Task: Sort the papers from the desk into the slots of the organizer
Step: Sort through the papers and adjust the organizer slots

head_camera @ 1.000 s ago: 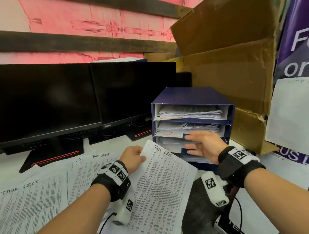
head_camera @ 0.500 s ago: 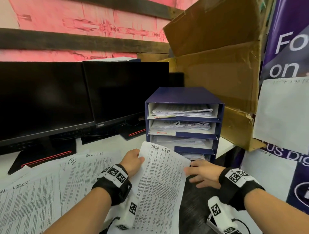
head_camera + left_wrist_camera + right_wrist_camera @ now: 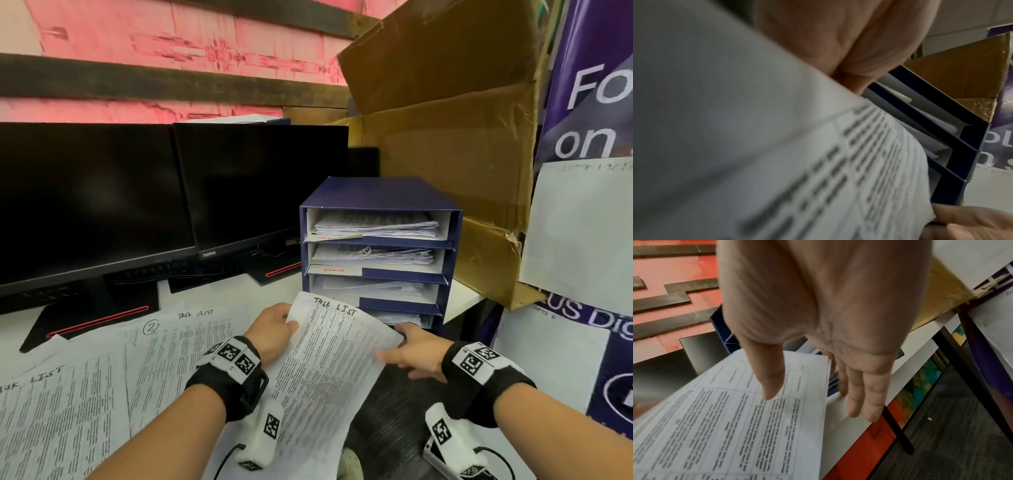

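A printed sheet headed "Task List" is held in the air just in front of a blue organizer, not yet in any slot. The left hand pinches its top left corner. The right hand has straight fingers at the sheet's right edge, thumb above the page; whether it touches the page is unclear. All four slots already hold papers, so sorting looks well under way. Several more sheets lie spread on the white worktop to the left, waiting. Two dark monitors stand behind them.
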Demonstrator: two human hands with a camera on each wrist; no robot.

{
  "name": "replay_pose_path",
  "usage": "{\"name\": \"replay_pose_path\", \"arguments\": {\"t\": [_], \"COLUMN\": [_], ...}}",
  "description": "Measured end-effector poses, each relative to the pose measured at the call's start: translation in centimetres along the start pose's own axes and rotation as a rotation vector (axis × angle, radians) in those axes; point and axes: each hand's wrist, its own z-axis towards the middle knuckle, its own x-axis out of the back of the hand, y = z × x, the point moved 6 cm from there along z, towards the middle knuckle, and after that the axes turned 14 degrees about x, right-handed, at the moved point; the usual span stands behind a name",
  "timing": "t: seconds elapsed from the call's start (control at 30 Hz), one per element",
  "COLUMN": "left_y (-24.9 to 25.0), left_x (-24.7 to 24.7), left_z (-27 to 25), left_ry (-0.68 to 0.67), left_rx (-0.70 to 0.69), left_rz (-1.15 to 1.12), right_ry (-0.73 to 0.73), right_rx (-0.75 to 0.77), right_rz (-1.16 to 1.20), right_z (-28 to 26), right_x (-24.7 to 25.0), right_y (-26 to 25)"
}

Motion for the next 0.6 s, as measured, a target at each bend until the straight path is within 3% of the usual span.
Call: {"name": "replay_pose_path", "arguments": {"t": [0.1, 0.27, 0.47, 0.6], "left_y": [-1.0, -2.6, -3.0, -2.3], "left_x": [0.0, -1.3, -3.3, -4.6], "left_z": [0.3, 0.4, 0.8, 0.8], "left_ry": [0.025, 0.031, -0.008, -0.066], "left_rx": [0.016, 0.072, 0.158, 0.180], "left_rz": [-0.016, 0.141, 0.086, 0.088], "right_ry": [-0.033, -0.084, 0.221, 0.333], "right_rx": [0.055, 0.022, 0.021, -0.029], "right_rz": [-0.021, 0.192, 0.244, 0.244], "right_z": [-0.4, -0.9, -0.9, -1.0], "right_x": [-0.3, -0.7, 2.0, 3.4], "right_y": [0.2, 1.3, 2.8, 3.5]}}
